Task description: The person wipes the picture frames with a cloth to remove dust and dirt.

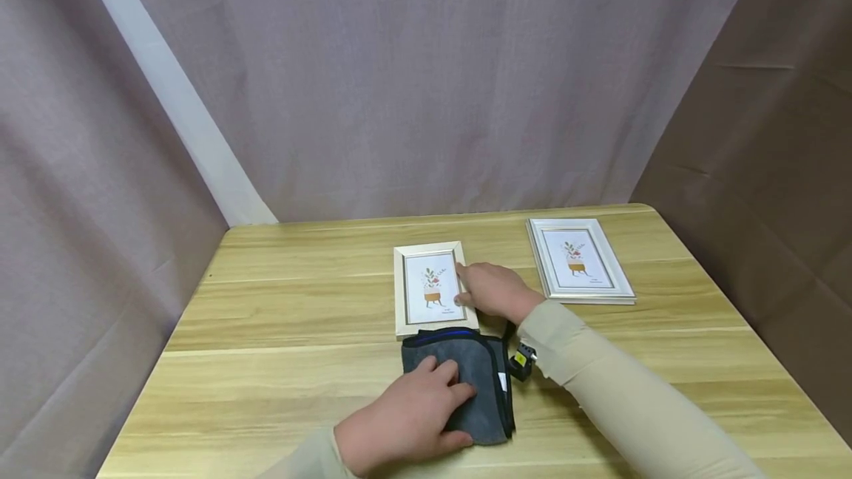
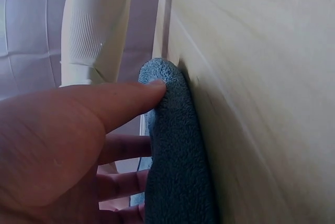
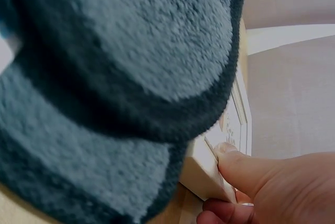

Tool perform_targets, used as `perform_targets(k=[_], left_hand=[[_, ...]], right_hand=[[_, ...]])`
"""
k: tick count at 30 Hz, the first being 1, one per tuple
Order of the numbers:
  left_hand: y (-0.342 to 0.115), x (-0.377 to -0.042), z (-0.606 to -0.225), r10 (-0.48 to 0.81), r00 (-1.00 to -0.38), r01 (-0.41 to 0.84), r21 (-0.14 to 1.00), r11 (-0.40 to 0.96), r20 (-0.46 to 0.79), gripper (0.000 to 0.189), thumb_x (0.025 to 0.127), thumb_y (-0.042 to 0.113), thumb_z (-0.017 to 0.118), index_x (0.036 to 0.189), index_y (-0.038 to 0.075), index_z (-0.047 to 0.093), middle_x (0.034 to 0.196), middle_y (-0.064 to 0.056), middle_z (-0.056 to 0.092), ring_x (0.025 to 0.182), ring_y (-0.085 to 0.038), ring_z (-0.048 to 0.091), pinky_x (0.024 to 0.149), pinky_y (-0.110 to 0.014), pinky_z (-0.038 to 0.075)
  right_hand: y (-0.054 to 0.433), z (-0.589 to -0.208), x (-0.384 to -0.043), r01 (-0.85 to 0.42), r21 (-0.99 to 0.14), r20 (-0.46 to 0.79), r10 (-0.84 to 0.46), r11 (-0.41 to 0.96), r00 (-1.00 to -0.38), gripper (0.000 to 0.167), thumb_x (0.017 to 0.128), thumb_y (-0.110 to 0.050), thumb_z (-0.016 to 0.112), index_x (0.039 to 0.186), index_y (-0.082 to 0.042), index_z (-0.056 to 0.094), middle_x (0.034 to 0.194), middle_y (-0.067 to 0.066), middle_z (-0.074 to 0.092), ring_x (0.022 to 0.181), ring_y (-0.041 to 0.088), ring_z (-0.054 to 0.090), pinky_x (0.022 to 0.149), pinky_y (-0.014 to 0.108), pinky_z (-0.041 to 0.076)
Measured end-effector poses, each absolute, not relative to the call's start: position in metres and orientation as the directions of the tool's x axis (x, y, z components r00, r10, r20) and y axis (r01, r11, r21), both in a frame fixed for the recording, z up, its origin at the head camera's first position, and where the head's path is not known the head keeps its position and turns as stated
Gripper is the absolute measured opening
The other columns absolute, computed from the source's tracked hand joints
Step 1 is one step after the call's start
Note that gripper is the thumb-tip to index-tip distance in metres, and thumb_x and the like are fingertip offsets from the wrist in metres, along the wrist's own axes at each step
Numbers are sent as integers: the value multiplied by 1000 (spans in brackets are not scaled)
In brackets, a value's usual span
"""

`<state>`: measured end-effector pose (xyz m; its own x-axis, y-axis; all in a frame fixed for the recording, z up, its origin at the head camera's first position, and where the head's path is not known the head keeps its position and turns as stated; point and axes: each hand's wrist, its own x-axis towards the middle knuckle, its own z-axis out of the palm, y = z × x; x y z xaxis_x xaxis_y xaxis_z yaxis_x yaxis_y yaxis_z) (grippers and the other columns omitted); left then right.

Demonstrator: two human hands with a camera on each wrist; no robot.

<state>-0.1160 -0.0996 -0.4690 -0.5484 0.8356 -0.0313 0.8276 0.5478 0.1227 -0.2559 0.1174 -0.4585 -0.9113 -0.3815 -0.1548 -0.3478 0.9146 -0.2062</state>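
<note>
A cream picture frame (image 1: 401, 294) with a potted-flower print lies face up near the table's middle. My right hand (image 1: 495, 290) pinches its right edge; in the right wrist view the thumb (image 3: 230, 156) lies on the front, with fingers at the side and underneath. A folded dark grey cloth (image 1: 482, 412) with black edging lies just in front, touching or nearly touching the frame's lower edge. My left hand (image 1: 413, 412) rests on top of this cloth with loosely bent fingers. In the left wrist view, the thumb (image 2: 131, 101) touches the cloth near its edge.
A silvery white picture frame (image 1: 619, 272) with the same print lies at the right back, apparently on another frame. Wood-grain table (image 1: 279, 316) surrounds everything, and a grey curtain (image 1: 433, 80) hangs behind it. A small black device (image 1: 522, 362) is strapped at my right wrist.
</note>
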Motion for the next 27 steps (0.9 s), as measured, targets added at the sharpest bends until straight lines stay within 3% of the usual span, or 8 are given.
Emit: perform_targets(k=[6, 10, 17, 24, 27], left_hand=[[-102, -113, -469, 838, -535, 814, 203, 544, -102, 59, 99, 64, 75, 145, 26, 71, 118, 7, 59, 94, -12, 46, 81, -25, 48], [-101, -112, -468, 850, -511, 813, 250, 526, -125, 57, 101, 62, 73, 146, 27, 70, 119, 8, 59, 96, -9, 47, 84, -24, 49], [-100, -115, -469, 838, -541, 779, 335, 530, -70, 45, 100, 56, 78, 138, 32, 75, 106, 13, 57, 90, -4, 45, 78, -18, 44], [-105, -137, -476, 851, -526, 727, 522, 445, 6, 33, 106, 45, 74, 131, 24, 80, 97, 15, 57, 81, 2, 50, 75, -14, 44], [-112, -155, -478, 810, -581, 667, 620, 413, 85, 27, 108, 37, 73, 127, 19, 81, 94, 15, 59, 80, 0, 55, 74, -17, 47]], right_hand=[[119, -460, -259, -347, -207, -144, -379, 915, -914, 77, 109, -35, 73, 164, 7, 41, 136, 23, 71, 115, 37, 72, 89, 49, 61], [126, -461, -263, -330, -194, -141, -360, 924, -922, 75, 110, -33, 70, 164, 10, 39, 137, 26, 69, 117, 39, 71, 97, 51, 59], [135, -463, -264, -302, -220, -154, -339, 928, -928, 76, 110, -32, 70, 166, 8, 38, 138, 25, 69, 113, 33, 70, 96, 50, 58], [136, -469, -260, -283, -274, -160, -334, 919, -929, 74, 113, -31, 65, 170, 4, 32, 155, 28, 57, 144, 44, 55, 118, 57, 45], [137, -473, -257, -268, -312, -145, -324, 911, -935, 73, 114, -33, 62, 172, -1, 30, 157, 29, 55, 145, 44, 54, 118, 58, 45]])
